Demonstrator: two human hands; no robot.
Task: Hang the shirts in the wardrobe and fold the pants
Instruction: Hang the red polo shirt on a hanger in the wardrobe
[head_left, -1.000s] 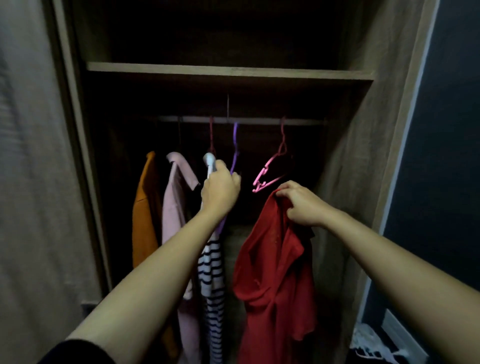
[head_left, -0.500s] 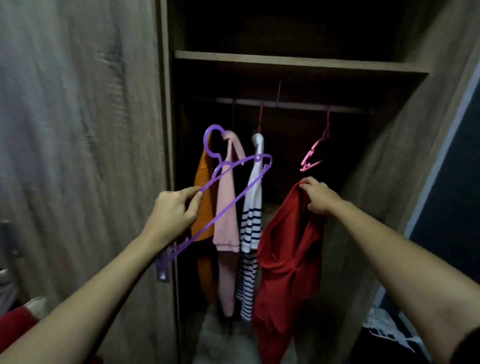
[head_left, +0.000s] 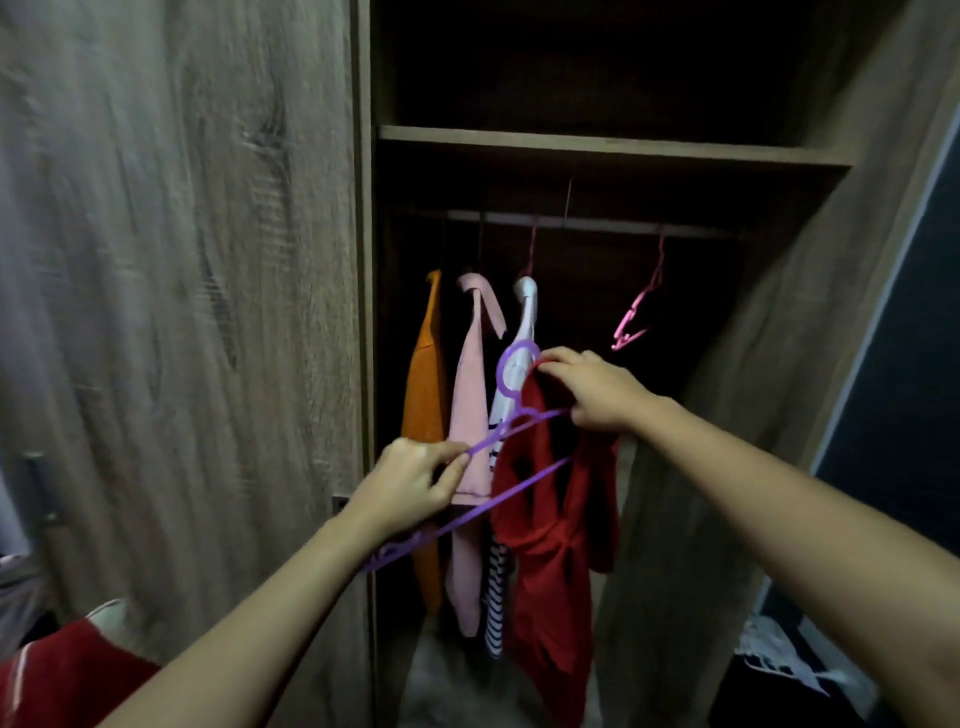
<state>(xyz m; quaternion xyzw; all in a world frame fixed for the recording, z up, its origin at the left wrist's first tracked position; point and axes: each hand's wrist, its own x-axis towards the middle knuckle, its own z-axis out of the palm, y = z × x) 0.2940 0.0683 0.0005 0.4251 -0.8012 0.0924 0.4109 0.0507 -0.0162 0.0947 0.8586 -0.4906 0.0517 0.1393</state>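
Nearest, at the lower left, lies a red cloth (head_left: 67, 670), apart from the work. Ahead of it the left hand (head_left: 410, 483) has its grip pinched on the near shoulder of a purple hanger (head_left: 467, 514), thumb and fingers clamped on the upper arm. The hanger's long axis runs from low left by this hand up and rightward, hook loop uppermost, towards the right hand (head_left: 592, 389). That hand is a little farther in and higher, and its grip is closed on the collar of the red shirt (head_left: 550, 571), which hangs from it in front of the open wardrobe. The hanger's far end meets the shirt just under the right hand. Whether it is already inside the neck I cannot tell. The coming move looks to be sliding that end rightward into the collar, so the left hand drives and the right holds the opening. Behind hang an orange top (head_left: 426, 389), a pink top (head_left: 470, 405) and a striped top (head_left: 496, 592). A bare pink hanger (head_left: 631, 325) hangs on the rail (head_left: 597, 221) to the right, under the shelf (head_left: 597, 148).
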